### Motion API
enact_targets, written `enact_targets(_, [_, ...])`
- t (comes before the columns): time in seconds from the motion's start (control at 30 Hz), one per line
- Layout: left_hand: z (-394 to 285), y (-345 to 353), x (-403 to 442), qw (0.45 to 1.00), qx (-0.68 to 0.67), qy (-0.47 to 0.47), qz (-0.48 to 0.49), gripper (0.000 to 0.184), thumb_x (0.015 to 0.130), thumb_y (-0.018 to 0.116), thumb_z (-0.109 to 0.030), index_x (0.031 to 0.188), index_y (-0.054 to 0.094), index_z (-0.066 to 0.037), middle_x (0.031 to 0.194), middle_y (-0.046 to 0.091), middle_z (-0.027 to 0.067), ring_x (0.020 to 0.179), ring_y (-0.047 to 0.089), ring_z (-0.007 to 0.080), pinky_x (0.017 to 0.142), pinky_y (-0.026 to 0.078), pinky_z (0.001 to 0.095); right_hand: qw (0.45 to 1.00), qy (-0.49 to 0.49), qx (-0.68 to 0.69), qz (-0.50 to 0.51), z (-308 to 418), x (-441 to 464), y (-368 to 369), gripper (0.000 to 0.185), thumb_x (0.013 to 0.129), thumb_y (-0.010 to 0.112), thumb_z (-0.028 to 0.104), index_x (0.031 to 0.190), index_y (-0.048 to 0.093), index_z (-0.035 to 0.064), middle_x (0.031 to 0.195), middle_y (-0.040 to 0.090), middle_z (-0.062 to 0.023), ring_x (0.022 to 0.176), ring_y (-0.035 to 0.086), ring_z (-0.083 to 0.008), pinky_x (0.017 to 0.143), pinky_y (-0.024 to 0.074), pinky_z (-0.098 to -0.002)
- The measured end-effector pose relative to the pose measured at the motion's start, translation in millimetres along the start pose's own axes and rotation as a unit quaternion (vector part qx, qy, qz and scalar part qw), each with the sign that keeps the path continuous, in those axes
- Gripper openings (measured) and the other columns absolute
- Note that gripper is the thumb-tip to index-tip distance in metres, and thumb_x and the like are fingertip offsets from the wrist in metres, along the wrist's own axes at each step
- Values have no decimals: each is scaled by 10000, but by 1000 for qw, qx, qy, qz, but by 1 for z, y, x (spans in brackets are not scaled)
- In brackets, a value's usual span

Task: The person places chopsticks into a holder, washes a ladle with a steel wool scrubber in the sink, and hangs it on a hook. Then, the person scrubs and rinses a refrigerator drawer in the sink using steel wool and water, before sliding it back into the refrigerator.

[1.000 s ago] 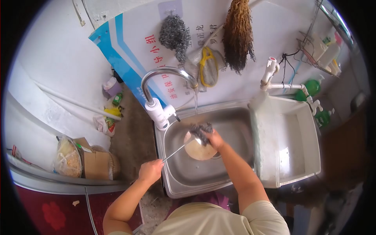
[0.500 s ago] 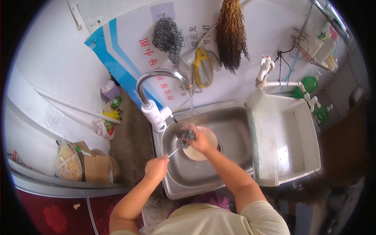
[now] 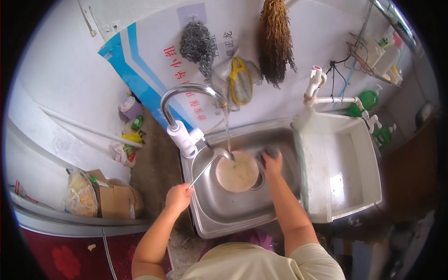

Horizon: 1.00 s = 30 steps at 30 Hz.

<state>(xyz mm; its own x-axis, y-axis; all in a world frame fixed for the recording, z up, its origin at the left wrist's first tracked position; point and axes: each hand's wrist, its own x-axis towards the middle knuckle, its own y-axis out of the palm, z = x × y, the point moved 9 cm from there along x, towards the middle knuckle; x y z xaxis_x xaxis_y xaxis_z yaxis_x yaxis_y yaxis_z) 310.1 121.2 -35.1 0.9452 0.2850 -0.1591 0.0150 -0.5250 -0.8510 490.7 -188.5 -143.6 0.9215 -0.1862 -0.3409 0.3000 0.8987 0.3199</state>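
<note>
My left hand (image 3: 178, 197) is closed around the thin handle of a ladle-like metal utensil (image 3: 202, 175) at the left side of the sink (image 3: 240, 212). The utensil's head lies under the water stream (image 3: 227, 130), over the rim of a round pale dish (image 3: 237, 173); its exact shape is hard to make out. Right of the dish, my right hand (image 3: 273, 164) grips a dark steel wool scrubber (image 3: 268, 155), blurred by motion. The chrome-necked faucet (image 3: 186, 89) is running. Beside my right hand, the drain (image 3: 257, 183) partly shows.
A white plastic basin (image 3: 357, 172) adjoins the sink on the right, below a white tap (image 3: 315, 84). On the wall hang a steel wool bundle (image 3: 197, 44), a straw brush (image 3: 276, 44) and a yellow-rimmed mesh item (image 3: 241, 84). A cardboard box (image 3: 115, 201) stands at left.
My right hand has moved right with the scrubber, away from the utensil. My left hand has shifted slightly left and down; the utensil's head is now uncovered under the water.
</note>
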Motion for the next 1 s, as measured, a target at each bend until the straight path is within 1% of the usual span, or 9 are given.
enact_targets(0.13, [-14,-1,-2,996,23,64,-60,182,805,600,-249,861,637,-79,712,597,170,687,573,367,592,451,425,982,-26,-69,174,0,-26,53,477,753,685,107,1178,470,109,943,590,-41,801,579,-144,638,466,-252])
enact_targets(0.23, [-36,2,-8,989,55,119,-66,208,790,620,-270,869,647,-80,703,609,154,665,589,348,569,466,415,813,-388,-378,212,27,-65,97,460,753,696,232,1145,527,61,970,608,-62,847,590,-160,789,469,-281])
enact_targets(0.33, [-36,6,-15,983,68,146,-93,201,777,633,-246,857,665,-64,737,638,135,653,614,318,581,493,395,924,-58,-226,302,-11,-45,103,524,748,678,386,1135,553,56,934,620,-53,906,574,-172,857,420,-269])
enact_targets(0.47, [-33,-1,-19,974,63,176,-128,192,776,632,-215,843,664,-37,768,645,143,659,621,316,592,506,384,945,200,-62,251,-57,-19,82,346,772,656,434,938,598,136,720,555,16,621,548,-128,553,444,-333])
enact_targets(0.5, [-31,-1,-20,973,62,178,-131,191,776,631,-208,843,664,-33,775,646,146,661,622,315,594,507,383,945,216,-69,237,-59,-22,79,270,796,635,426,868,574,174,659,497,40,505,470,-96,423,361,-315])
enact_targets(0.7, [-38,-8,-17,966,57,212,-138,181,812,584,-217,888,636,-61,699,626,131,625,601,318,555,479,413,962,223,28,152,-88,-11,69,258,813,631,372,906,567,140,629,481,36,486,446,-104,407,332,-292])
enact_targets(0.8, [-48,-14,-7,978,117,147,-88,212,805,595,-240,842,640,-36,733,639,143,653,615,323,575,486,417,965,198,-65,157,-93,2,58,277,780,667,296,939,555,100,656,517,-1,526,505,-138,435,396,-329])
enact_targets(0.9, [-71,-24,11,972,196,123,-48,220,805,592,-262,755,611,-49,662,617,136,616,602,324,548,463,431,940,-56,-325,90,-44,6,43,361,721,687,214,1012,530,68,680,566,-63,634,596,-248,576,478,-376])
enact_targets(1.0, [-109,-31,28,950,239,190,-60,228,818,575,-254,693,586,-64,616,597,127,598,599,312,539,456,426,850,-150,-502,58,-39,16,26,473,674,677,164,1101,496,70,860,608,-148,826,603,-357,761,478,-386])
